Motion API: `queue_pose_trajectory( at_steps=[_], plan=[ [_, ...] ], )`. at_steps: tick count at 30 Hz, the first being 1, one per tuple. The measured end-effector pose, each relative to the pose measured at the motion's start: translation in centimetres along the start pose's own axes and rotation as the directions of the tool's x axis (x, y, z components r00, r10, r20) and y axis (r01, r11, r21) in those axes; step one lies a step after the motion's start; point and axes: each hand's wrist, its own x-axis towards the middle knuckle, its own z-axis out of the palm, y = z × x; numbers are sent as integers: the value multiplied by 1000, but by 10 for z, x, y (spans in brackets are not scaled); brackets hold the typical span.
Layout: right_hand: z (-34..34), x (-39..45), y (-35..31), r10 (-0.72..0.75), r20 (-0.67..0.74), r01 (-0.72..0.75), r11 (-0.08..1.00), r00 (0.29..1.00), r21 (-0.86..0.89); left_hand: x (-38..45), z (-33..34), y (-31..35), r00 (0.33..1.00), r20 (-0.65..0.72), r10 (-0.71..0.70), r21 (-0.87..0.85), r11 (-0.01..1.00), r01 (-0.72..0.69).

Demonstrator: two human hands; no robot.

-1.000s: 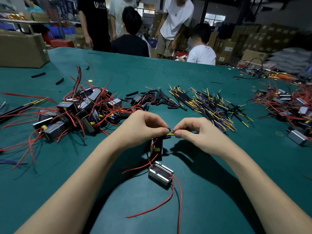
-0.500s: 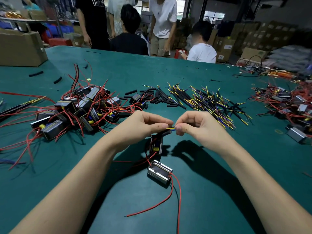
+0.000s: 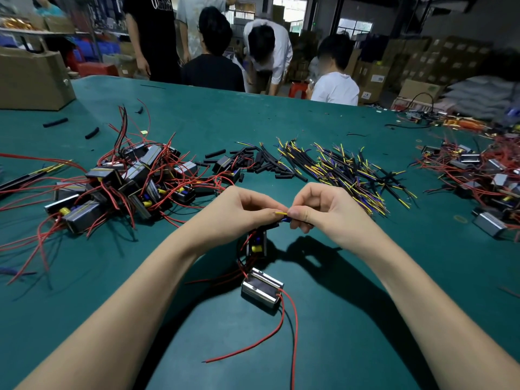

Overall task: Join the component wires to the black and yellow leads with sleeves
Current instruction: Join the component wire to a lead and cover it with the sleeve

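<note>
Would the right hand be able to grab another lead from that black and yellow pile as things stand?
Probably yes, once freed. The pile of leads lies uncovered just beyond the right hand with nothing between, but that hand is pinching the yellow wire together with the left hand.

place: looks like a factory assembly floor to me | why: big green worktable (image 3: 281,116), heaps of red-wired components (image 3: 123,181), cut leads (image 3: 346,167) | back: stacked cartons (image 3: 439,60) (warehouse vibes), workers (image 3: 211,66) huddled

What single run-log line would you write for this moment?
step: joining wires | left hand: pinches wire | right hand: pinches yellow lead | component: hangs below hands | sleeve: not discernible
</note>
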Motion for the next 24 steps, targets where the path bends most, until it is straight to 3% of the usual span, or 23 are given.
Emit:
queue_pose_trajectory(
  at_steps=[7, 10, 15, 19, 24],
  plan=[
    [5, 1, 1, 35, -45, -34, 999, 998, 35, -1, -1, 4, 998, -55, -37, 1, 999, 37],
    [3, 0, 1, 56, -33, -55, 998, 998, 26, -6, -19, 13, 992, -83, -92, 104, 990, 100],
    [0, -2, -1, 99, -4, -99, 995, 995, 16, -16, -30, 26, 997, -35, -68, 496, 865, 77],
    [0, -3, -2, 98, 14, -98, 995, 995, -4, -13, -18, 24, 998, -53, -22, 580, 813, 49],
    [-1, -2, -1, 105, 22, -105, 994, 994, -10, -10, -13, 19, 992, -95, 85, 574, 819, -15]
  ],
)
